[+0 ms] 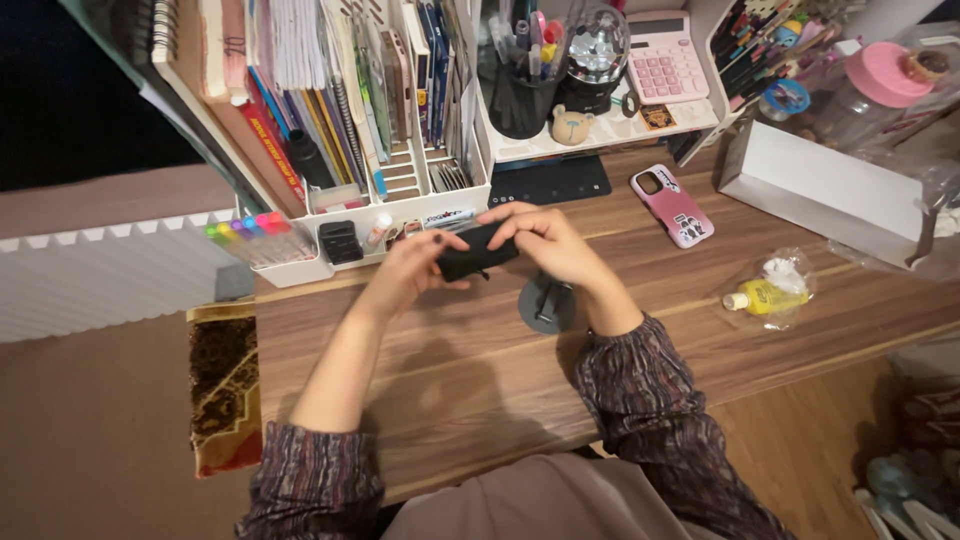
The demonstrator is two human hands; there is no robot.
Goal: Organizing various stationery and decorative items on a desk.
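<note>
Both my hands hold a small black pouch-like object (478, 252) above the wooden desk (450, 370). My left hand (415, 268) grips its left end from below, fingers curled around it. My right hand (545, 240) covers its right end from above, fingers bent over the top. Just below my right wrist, a round grey stand base (545, 305) lies flat on the desk. Patterned sleeves cover both forearms near the front edge.
A white organiser (400, 170) with books, notebooks and coloured markers (250, 232) stands behind. Also there: a black pen cup (518, 100), pink calculator (662, 55), pink phone (672, 205), white box (830, 190), yellow bottle in a clear bag (768, 293) and a patterned rug (222, 390).
</note>
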